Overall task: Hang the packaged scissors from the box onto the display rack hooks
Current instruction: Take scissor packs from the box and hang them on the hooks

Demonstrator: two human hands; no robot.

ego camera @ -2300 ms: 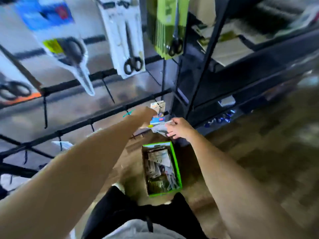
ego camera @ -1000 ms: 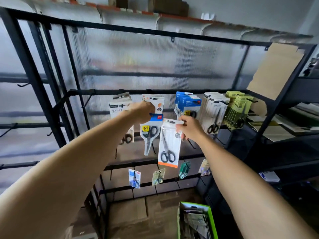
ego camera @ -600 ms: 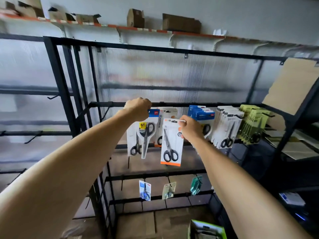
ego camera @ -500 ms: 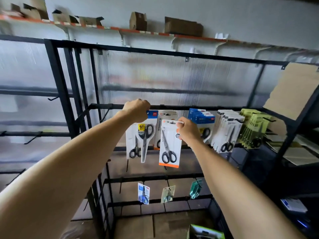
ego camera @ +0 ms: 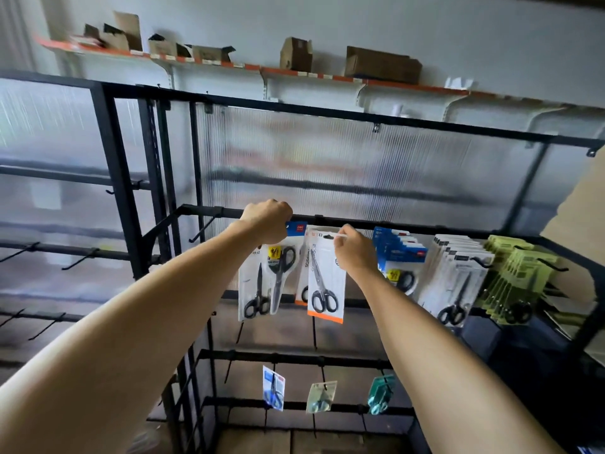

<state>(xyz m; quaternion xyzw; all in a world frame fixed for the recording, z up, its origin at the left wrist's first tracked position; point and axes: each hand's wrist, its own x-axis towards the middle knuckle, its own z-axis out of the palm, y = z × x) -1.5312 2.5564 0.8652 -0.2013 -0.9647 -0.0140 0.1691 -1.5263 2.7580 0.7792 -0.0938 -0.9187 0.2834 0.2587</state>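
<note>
My right hand (ego camera: 353, 252) pinches the top right corner of a white scissors pack with an orange bottom strip (ego camera: 326, 280), held upright just under the black rack bar (ego camera: 425, 226). A similar orange-edged pack (ego camera: 302, 273) hangs behind it. My left hand (ego camera: 266, 221) is fisted at the bar and grips the tops of two scissors packs, one with a blue header (ego camera: 281, 270) and a white one (ego camera: 253, 290). The box is out of view.
Further right on the same bar hang rows of blue (ego camera: 401, 260), white (ego camera: 458, 283) and green (ego camera: 517, 283) scissors packs. Three small packs (ego camera: 320, 396) hang on a lower bar. Empty hooks (ego camera: 203, 229) stick out to the left. A wall shelf with cardboard boxes (ego camera: 381, 65) runs above.
I rose from the green box on the floor to the rack. Both hands lifted their packs up to the middle bar; the right-hand pack moved slightly higher and closer to it.
</note>
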